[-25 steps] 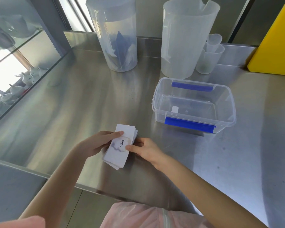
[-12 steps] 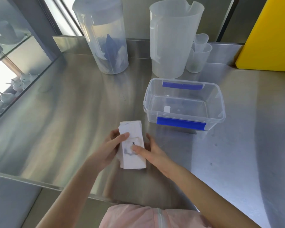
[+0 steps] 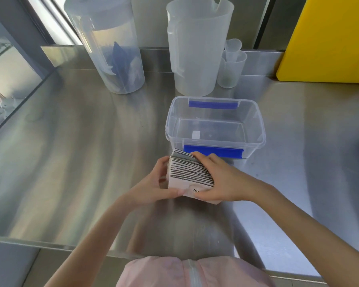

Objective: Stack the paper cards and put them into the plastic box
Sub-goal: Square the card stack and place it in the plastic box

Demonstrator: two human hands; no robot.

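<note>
A stack of white paper cards (image 3: 190, 172) stands on edge on the steel counter, edges fanned toward me, with a printed word partly showing on the near card. My left hand (image 3: 153, 185) grips the stack's left end and near face. My right hand (image 3: 218, 179) clasps its right side, fingers over the top. Just behind the stack sits the clear plastic box (image 3: 257, 129), lidless, with blue clips on its long sides and only a small white label inside.
At the back stand a lidded clear pitcher (image 3: 110, 48) with something blue inside, a large translucent jug (image 3: 197, 46) and nested small measuring cups (image 3: 231, 65). A yellow board (image 3: 327, 38) leans back right. The counter's front edge (image 3: 71, 245) runs below my arms.
The stack lay flat between my hands; it is now tipped up on edge, squared between both hands, and closer to the box.
</note>
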